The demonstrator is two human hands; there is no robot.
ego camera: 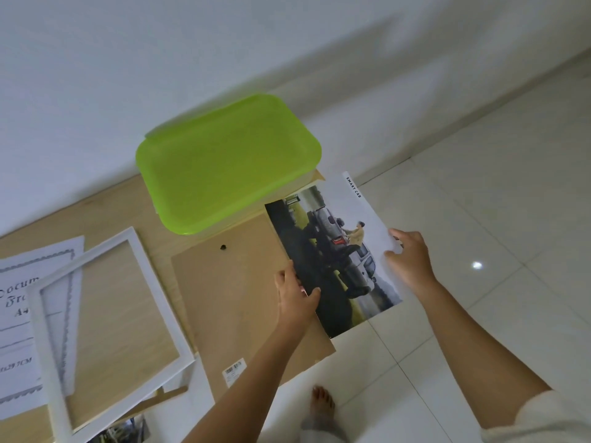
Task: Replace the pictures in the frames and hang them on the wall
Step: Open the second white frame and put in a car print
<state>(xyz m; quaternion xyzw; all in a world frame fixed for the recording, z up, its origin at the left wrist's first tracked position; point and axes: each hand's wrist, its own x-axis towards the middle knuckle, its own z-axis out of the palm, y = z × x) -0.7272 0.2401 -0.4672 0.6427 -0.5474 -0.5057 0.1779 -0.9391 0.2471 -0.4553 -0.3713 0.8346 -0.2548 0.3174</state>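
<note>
Picture (335, 251) pinched between left hand (295, 294) and right hand (411, 259)

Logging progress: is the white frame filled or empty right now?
Empty: the wood surface shows through the white frame, the backing board lies beside it, and the left hand and right hand hold the car picture.

A plain white wall (192, 43) fills the top of the frame. Glossy white floor tiles (499, 193) spread down the right, catching a small light glint (477, 265). A pale wooden table (124, 203) occupies the lower left.
</note>
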